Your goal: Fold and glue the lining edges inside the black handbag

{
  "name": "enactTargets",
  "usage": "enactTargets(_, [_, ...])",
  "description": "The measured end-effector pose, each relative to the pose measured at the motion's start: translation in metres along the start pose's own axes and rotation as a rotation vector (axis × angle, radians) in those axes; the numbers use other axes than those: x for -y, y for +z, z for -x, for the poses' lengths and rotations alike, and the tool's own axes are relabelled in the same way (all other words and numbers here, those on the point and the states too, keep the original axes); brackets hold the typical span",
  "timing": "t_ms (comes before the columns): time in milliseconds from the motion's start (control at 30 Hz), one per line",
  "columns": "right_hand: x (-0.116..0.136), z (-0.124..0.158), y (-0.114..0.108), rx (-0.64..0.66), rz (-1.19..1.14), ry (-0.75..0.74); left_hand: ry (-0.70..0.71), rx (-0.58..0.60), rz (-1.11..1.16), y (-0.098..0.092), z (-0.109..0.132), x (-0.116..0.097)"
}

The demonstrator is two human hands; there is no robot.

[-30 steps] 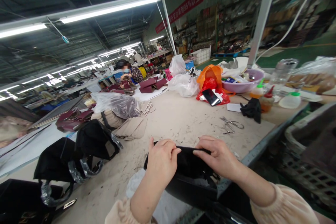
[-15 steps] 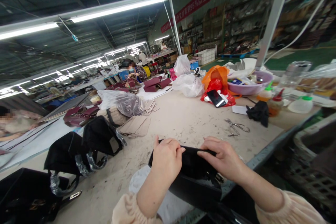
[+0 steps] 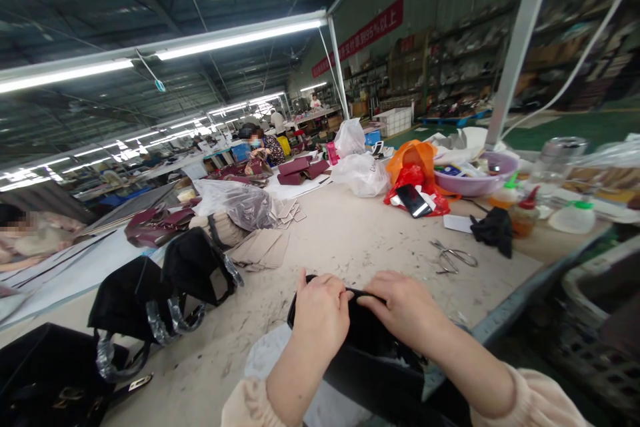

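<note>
A black handbag (image 3: pixel 373 367) stands at the table's near edge with its mouth facing up, over a crumpled white sheet (image 3: pixel 267 350). My left hand (image 3: pixel 323 310) is closed on the far rim, thumb inside and fingers curled over the outside. Close beside it, my right hand (image 3: pixel 400 307) pinches the same rim between thumb and fingers. The bag's lower part and the right fingertips are partly hidden. To the left stand more black handbags (image 3: pixel 127 297), their handles wrapped in clear plastic.
Scissors (image 3: pixel 453 257) lie right of centre. Behind them are a phone (image 3: pixel 415 200), a black cloth (image 3: pixel 493 230), a purple basin (image 3: pixel 477 183) and squeeze bottles (image 3: pixel 573 217). Beige panels (image 3: pixel 260 249) and maroon pieces (image 3: pixel 155 223) lie left. A co-worker (image 3: pixel 37 240) sits at far left.
My right hand has slid left along the rim, closer to my left hand. The left hand keeps its hold. The camera view has tilted slightly upward.
</note>
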State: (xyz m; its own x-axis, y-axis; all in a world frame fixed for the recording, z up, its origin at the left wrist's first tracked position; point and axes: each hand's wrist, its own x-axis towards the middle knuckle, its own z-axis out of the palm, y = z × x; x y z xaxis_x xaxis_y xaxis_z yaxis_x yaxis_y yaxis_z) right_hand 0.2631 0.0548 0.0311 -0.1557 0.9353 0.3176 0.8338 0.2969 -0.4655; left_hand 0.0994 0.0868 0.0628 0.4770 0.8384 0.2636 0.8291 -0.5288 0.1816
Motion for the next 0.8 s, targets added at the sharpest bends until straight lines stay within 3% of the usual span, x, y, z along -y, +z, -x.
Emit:
enactTargets(167, [-0.003, -0.006, 0.005, -0.029, 0.057, -0.019, 0.008, 0.064, 0.058, -0.006, -0.002, 0.008])
enactTargets(400, [-0.012, -0.005, 0.002, -0.058, 0.033, -0.06, 0.054, 0.182, 0.097, -0.019, -0.011, 0.042])
enactTargets(800, [-0.014, -0.009, 0.002, -0.033, -0.002, -0.062, 0.051, 0.141, 0.039, -0.007, -0.016, 0.049])
